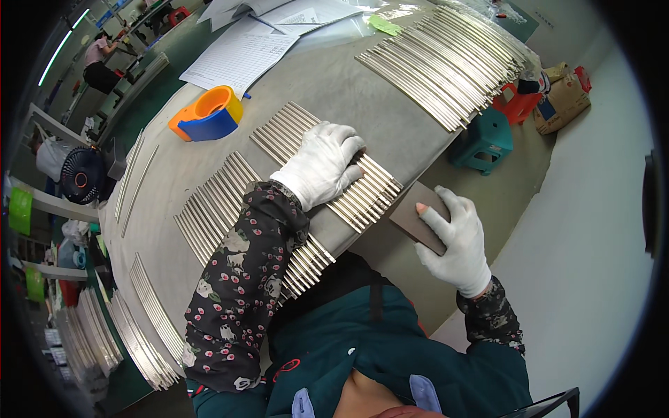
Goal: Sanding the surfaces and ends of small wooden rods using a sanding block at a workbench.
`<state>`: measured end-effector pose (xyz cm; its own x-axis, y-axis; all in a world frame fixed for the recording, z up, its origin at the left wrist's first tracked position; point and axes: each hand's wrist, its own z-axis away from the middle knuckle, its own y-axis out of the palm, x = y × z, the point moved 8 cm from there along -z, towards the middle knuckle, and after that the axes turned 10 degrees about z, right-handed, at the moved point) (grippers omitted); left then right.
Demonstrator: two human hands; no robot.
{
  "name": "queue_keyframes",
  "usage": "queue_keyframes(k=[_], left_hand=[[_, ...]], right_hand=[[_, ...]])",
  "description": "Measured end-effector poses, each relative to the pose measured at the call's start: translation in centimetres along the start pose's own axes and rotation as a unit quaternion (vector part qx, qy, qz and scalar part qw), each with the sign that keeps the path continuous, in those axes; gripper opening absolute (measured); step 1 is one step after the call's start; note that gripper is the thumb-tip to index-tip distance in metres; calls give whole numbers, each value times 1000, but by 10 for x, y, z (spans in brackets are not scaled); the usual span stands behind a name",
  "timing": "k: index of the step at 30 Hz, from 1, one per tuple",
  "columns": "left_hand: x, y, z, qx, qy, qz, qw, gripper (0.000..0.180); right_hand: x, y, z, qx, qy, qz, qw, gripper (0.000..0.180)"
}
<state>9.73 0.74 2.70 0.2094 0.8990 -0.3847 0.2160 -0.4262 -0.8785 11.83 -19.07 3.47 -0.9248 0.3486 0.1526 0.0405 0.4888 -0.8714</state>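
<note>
While an orange-and-blue tape dispenser is set on the grey counter, a row of metal rods just beside it is partly hidden by a floral sleeve. A second row of rods is covered by the white-gloved left hand, fingers curled; whether it is gripped cannot be told. Past the counter's edge, a flat brown block is held by the gloved right hand.

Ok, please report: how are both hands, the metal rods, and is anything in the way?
Left hand on metal rods lying side by side. Right hand holding flat brown block. Tape dispenser stands apart, blocking neither hand.
</note>
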Motion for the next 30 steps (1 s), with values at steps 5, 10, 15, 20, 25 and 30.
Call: queue_keyframes(k=[5, 10, 15, 20, 25, 30], left_hand=[[2, -1, -6, -31, -7, -14, 999, 27], [10, 9, -14, 26, -73, -40, 996, 35], [11, 11, -14, 32, -123, -133, 983, 49], [-2, -20, 3, -89, -50, -126, 987, 49], [-7, -49, 52, -41, -70, 19, 997, 18], [-18, -30, 86, 104, -62, 11, 993, 23]], right_hand=[[-2, 1, 11, 13, 12, 5, 1000, 59], [0, 3, 17, 23, 20, 2, 1000, 57], [7, 0, 20, 22, 11, 2, 1000, 56], [7, -1, 22, 26, 12, 2, 1000, 55], [9, -1, 24, 18, 8, -4, 1000, 55], [22, 0, 20, 28, -7, 4, 1000, 57]])
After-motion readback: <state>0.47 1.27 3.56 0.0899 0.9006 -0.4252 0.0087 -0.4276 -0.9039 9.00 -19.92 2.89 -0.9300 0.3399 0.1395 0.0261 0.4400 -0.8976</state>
